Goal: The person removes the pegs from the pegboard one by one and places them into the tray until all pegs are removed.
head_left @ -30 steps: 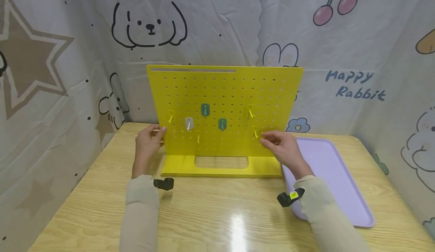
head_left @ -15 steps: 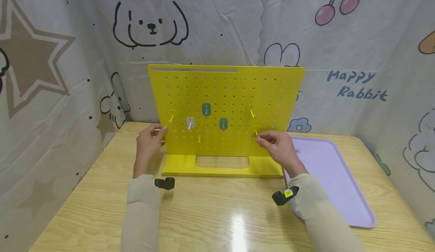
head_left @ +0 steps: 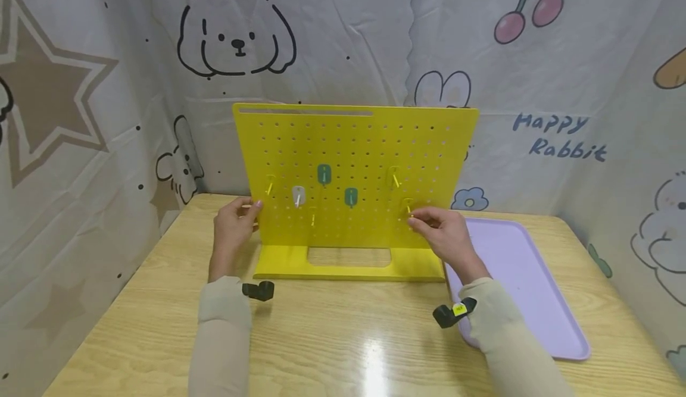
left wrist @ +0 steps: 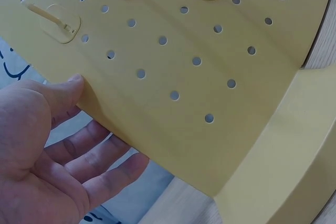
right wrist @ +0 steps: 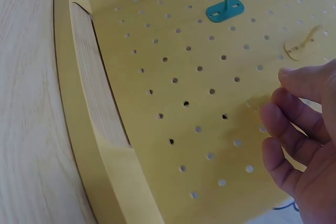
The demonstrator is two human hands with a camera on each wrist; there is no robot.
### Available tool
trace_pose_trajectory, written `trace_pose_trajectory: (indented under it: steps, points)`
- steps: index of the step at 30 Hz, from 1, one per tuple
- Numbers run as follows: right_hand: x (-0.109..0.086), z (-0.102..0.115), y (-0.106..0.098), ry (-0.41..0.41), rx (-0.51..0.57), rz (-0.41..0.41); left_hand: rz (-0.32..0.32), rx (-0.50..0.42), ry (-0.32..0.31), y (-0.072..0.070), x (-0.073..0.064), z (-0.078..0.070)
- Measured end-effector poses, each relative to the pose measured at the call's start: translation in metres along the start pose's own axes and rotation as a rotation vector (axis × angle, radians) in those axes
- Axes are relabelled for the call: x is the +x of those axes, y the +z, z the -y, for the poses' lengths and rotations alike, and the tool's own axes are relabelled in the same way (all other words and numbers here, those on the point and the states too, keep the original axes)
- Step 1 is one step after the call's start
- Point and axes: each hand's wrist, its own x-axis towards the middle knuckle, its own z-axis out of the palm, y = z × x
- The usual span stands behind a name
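Observation:
A yellow pegboard (head_left: 332, 141) stands upright on its flat base. At its left edge, my left hand (head_left: 236, 221) grips the board, thumb on the front face and fingers behind. My right hand (head_left: 442, 230) is at the lower right of the board, thumb and fingertips pinching the peg of a yellow hook (right wrist: 256, 103); the fingers hide most of that hook. Above it sits another yellow hook (head_left: 395, 178). Two green hooks (head_left: 324, 174), a white hook (head_left: 298, 196) and two more yellow hooks (head_left: 270, 186) are spread over the left and middle of the board.
A lilac tray (head_left: 527, 278) lies on the wooden table (head_left: 321, 337) to the right, partly under my right forearm. A printed curtain (head_left: 364, 40) hangs close behind the board and along both sides.
My right fingertips have closed in on the lower right yellow hook, which now sits slightly farther right on the board. The left hand stays at the board's edge.

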Motion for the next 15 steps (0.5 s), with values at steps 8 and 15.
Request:
trace_pose_trajectory:
  steps: [8,15]
  points:
    - [-0.008,-0.007,-0.022,-0.023,-0.067,-0.028,0.004,0.010,0.012,-0.002,-0.002,0.001]
    - [-0.015,-0.013,-0.041,0.018,-0.096,-0.053,-0.001,0.010,0.015,0.000,-0.001,0.000]
